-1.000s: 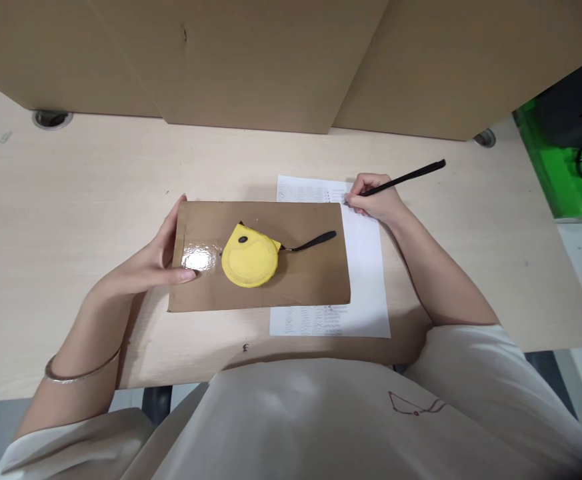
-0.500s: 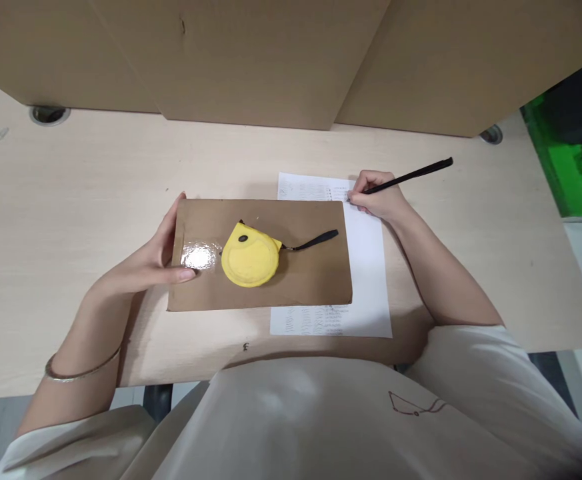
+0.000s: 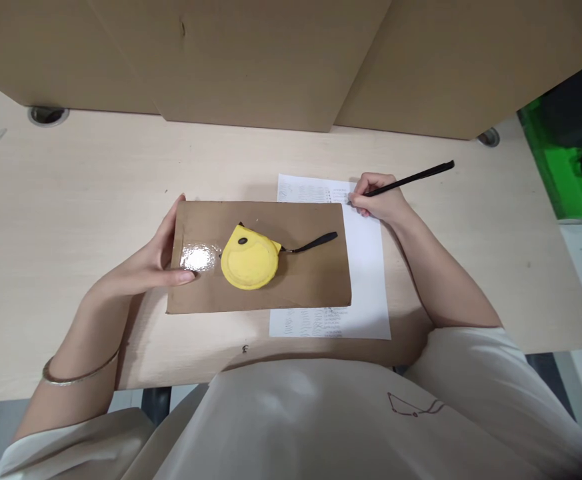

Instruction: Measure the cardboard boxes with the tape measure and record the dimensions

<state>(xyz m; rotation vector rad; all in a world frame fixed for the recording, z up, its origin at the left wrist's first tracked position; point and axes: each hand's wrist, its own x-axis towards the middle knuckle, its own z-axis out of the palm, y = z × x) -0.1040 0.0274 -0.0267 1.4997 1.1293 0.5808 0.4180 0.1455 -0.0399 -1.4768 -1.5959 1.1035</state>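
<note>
My left hand [image 3: 158, 257] grips the left end of a brown cardboard box [image 3: 311, 280], thumb on top and fingers along the far left side. On the box lies a yellow tape measure [image 3: 249, 260] with a black wrist strap [image 3: 315, 242]. Beneath the box, a white sheet of paper [image 3: 365, 280] with rows of writing sticks out at the top, right and bottom. My right hand [image 3: 378, 197] is closed around a black pen [image 3: 415, 179], its tip at the paper just beyond the box's far right corner.
Large cardboard panels [image 3: 251, 60] stand along the back of the light wooden table [image 3: 71, 213]. Round cable holes [image 3: 48, 116] sit near both back corners. At the far right is a green surface [image 3: 545, 180] with a dark object and a cable.
The pen and right hand have shifted very slightly at the paper. My left hand, the box and the tape measure stay as they were; the whole view has moved a touch.
</note>
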